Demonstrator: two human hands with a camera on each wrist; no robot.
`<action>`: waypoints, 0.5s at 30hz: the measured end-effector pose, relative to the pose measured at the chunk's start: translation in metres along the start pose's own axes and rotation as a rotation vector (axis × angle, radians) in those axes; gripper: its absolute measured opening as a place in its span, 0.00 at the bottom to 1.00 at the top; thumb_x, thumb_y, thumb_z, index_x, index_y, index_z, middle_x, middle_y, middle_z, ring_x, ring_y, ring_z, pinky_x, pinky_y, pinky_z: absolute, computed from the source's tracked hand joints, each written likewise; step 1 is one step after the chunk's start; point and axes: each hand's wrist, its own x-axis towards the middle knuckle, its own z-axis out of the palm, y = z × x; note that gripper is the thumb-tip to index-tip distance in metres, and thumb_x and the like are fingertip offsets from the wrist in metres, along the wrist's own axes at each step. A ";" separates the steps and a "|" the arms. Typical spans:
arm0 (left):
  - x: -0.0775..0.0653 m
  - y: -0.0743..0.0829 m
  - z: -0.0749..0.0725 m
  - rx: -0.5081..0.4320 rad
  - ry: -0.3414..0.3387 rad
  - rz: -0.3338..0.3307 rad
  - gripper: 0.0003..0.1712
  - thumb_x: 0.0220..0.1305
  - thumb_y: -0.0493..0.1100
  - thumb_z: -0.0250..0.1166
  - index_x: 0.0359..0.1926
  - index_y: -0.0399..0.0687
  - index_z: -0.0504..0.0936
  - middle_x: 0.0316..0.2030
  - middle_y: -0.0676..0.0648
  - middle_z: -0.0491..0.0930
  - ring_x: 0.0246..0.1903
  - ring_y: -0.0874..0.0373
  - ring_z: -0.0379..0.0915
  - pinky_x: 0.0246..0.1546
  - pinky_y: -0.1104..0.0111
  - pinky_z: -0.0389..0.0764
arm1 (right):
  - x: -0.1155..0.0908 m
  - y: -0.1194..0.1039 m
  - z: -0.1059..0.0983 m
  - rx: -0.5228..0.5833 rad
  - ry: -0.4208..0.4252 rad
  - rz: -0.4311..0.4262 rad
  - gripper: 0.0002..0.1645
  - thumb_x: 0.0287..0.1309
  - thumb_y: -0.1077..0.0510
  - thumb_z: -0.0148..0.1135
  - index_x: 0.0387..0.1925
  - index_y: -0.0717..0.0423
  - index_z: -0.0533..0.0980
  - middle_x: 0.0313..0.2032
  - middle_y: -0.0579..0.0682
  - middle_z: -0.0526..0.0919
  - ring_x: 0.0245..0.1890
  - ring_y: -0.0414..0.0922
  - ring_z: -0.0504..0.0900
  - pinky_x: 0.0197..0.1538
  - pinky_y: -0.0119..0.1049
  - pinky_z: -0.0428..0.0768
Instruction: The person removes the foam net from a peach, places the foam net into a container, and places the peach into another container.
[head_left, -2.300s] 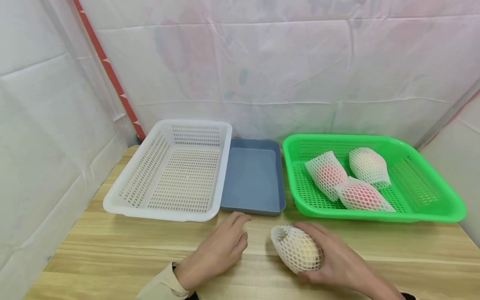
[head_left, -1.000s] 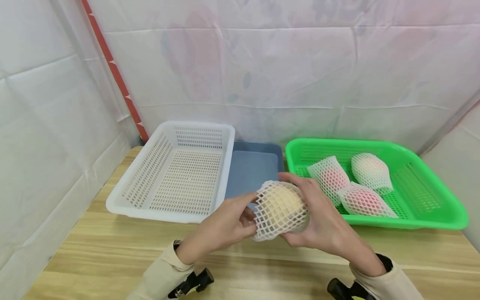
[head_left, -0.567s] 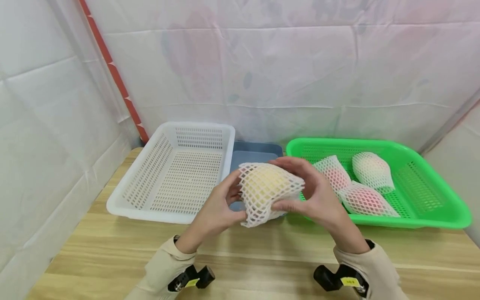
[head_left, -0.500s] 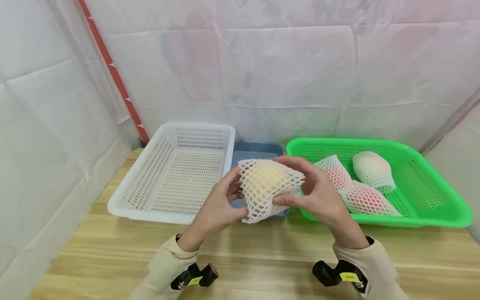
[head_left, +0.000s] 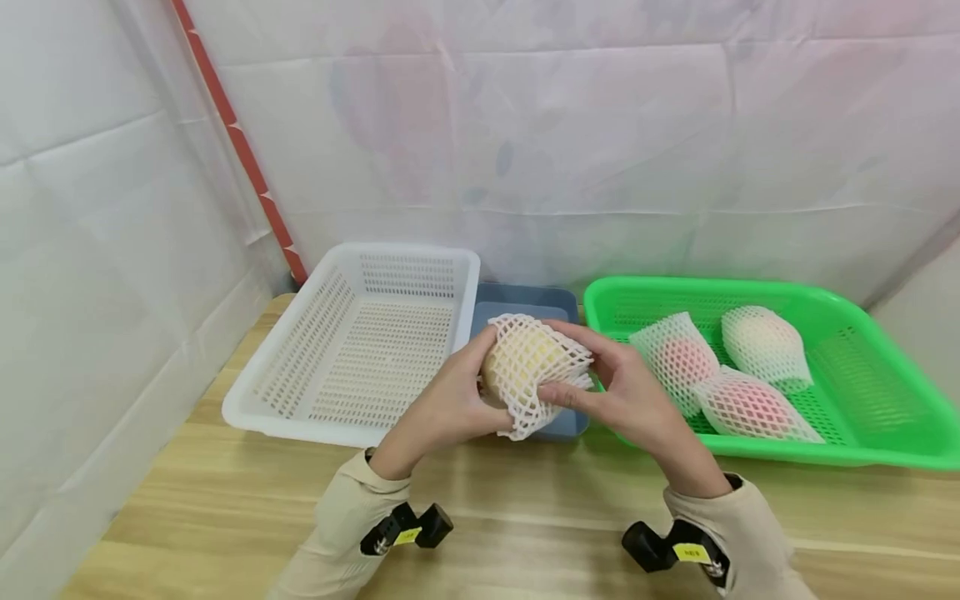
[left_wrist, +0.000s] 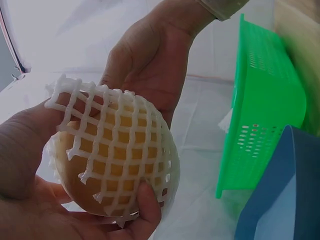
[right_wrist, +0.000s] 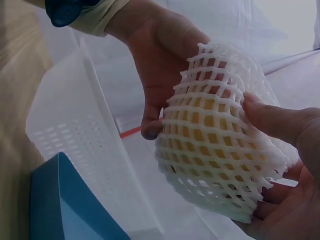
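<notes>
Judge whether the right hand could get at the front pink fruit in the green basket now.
Probably yes: nothing overhangs the front pink fruit in the green basket, though the right hand holds the yellow fruit and should release it first.

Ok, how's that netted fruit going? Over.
Left fingers and right fingers holding yellow fruit. White net around it, leaving part bare. Nothing visibly blocking.

Yellow fruit (left_wrist: pixel 80 192) aloft, one side bare of its white foam net (right_wrist: pixel 220 125)
</notes>
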 end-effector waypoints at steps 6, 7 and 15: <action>-0.002 0.003 -0.003 0.024 0.034 0.004 0.41 0.38 0.31 0.70 0.58 0.47 0.68 0.47 0.46 0.74 0.42 0.55 0.71 0.41 0.65 0.77 | -0.002 -0.002 -0.003 -0.066 0.025 -0.015 0.34 0.55 0.65 0.68 0.64 0.58 0.70 0.59 0.55 0.74 0.51 0.41 0.77 0.47 0.29 0.78; -0.002 0.003 -0.004 0.029 0.039 0.004 0.41 0.38 0.31 0.71 0.58 0.47 0.69 0.47 0.47 0.74 0.42 0.56 0.71 0.41 0.65 0.77 | -0.002 -0.003 -0.003 -0.071 0.032 -0.024 0.33 0.55 0.65 0.68 0.63 0.58 0.70 0.59 0.55 0.75 0.51 0.40 0.77 0.47 0.28 0.78; -0.003 0.006 -0.012 0.015 0.044 0.024 0.41 0.40 0.31 0.72 0.59 0.46 0.68 0.49 0.45 0.74 0.43 0.54 0.72 0.41 0.63 0.80 | -0.002 -0.006 -0.007 -0.132 0.134 -0.089 0.27 0.52 0.69 0.68 0.55 0.59 0.75 0.51 0.49 0.81 0.52 0.36 0.78 0.56 0.25 0.72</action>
